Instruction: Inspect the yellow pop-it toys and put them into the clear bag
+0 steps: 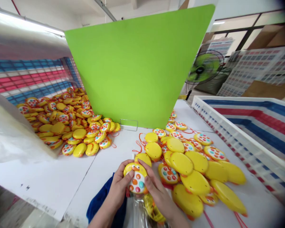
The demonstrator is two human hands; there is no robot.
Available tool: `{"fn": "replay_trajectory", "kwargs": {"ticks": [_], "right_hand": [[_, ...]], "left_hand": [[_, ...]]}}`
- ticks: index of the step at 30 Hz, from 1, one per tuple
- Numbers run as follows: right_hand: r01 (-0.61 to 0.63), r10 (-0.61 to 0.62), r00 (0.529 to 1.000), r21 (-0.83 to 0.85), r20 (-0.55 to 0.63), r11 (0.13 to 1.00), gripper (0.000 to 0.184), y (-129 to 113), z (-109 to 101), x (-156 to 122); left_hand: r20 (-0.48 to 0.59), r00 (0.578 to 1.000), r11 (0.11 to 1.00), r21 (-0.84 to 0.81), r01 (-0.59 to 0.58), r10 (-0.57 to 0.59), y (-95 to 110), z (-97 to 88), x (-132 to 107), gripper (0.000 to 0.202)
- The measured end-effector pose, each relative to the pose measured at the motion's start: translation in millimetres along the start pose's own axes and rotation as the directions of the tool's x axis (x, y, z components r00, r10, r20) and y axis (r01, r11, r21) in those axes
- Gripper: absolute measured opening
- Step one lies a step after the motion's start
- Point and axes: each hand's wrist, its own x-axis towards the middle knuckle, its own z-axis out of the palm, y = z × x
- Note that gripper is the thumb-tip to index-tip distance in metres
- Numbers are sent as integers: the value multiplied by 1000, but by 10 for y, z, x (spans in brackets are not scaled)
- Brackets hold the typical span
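Between my two hands is a yellow duck-shaped toy (137, 178), its white front with coloured round buttons facing me. My left hand (120, 183) grips its left side, the thumb lying on the front. My right hand (155, 186) wraps round its right edge. Just behind it lies another yellow toy (143, 157), back side up. Below the hands are a clear plastic bag (138, 209) and a yellow piece with its inside showing (153, 207). A dark blue cloth (104, 198) lies by my left forearm.
To the right spreads a pile of duck toys (192, 164) with red cords; a larger heap (68, 120) fills the left. A green board (137, 69) stands upright ahead. A white basket (228, 148) with a striped lining is on the right, a fan (200, 70) behind it.
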Motion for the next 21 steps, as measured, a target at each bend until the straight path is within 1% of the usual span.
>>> {"fn": "replay_trajectory", "kwargs": {"ticks": [3, 5, 7, 9, 10, 11, 12, 13, 14, 15, 16, 17, 18, 19, 20, 21], "right_hand": [[-5, 5, 1000, 3, 23, 1000, 61, 1, 22, 5], [-13, 14, 998, -9, 54, 1000, 67, 46, 22, 24], [-1, 5, 998, -67, 64, 998, 68, 104, -12, 57], [51, -49, 999, -207, 15, 977, 60, 131, -93, 101], [87, -103, 994, -310, -34, 947, 56, 121, -150, 126], [120, -179, 979, -426, -101, 897, 53, 91, -213, 152], [143, -282, 942, -544, -181, 827, 52, 43, -276, 176], [152, -404, 878, -650, -257, 744, 53, -18, -335, 198], [151, -528, 789, -734, -314, 662, 55, -84, -384, 217], [146, -630, 695, -790, -346, 595, 58, -147, -418, 231], [145, -700, 618, -823, -358, 549, 59, -196, -435, 240], [153, -735, 578, -837, -355, 525, 60, -222, -434, 246], [173, -739, 581, -835, -341, 522, 60, -217, -417, 250], [199, -716, 620, -818, -321, 540, 58, -181, -386, 253], [225, -670, 682, -787, -293, 574, 55, -113, -345, 259], [252, -610, 752, -748, -248, 614, 51, -18, -300, 268]], "left_hand": [[4, 999, 998, -35, 49, -49, -25, -33, 18, 46], [11, 997, 997, -19, 74, -74, -42, -46, 28, 49], [24, 996, 996, 25, 80, -81, -50, -52, 41, 50], [45, 998, 995, 92, 39, -43, -47, -69, 61, 51], [56, 998, 990, 143, 0, -8, -41, -90, 76, 53], [66, 997, 977, 207, -46, 33, -35, -122, 95, 54], [74, 995, 955, 281, -90, 72, -26, -167, 117, 55], [79, 991, 925, 359, -127, 105, -17, -225, 144, 55], [79, 987, 886, 436, -158, 137, -3, -295, 177, 54], [79, 983, 838, 514, -184, 167, 15, -373, 217, 51], [81, 975, 762, 612, -211, 205, 41, -458, 268, 47], [87, 965, 658, 716, -233, 247, 79, -547, 333, 43], [99, 952, 535, 808, -247, 290, 130, -639, 412, 39], [114, 936, 398, 883, -249, 332, 196, -733, 509, 36], [124, 922, 288, 927, -239, 366, 280, -830, 622, 34], [124, 911, 223, 948, -225, 394, 381, -930, 749, 34]]}}
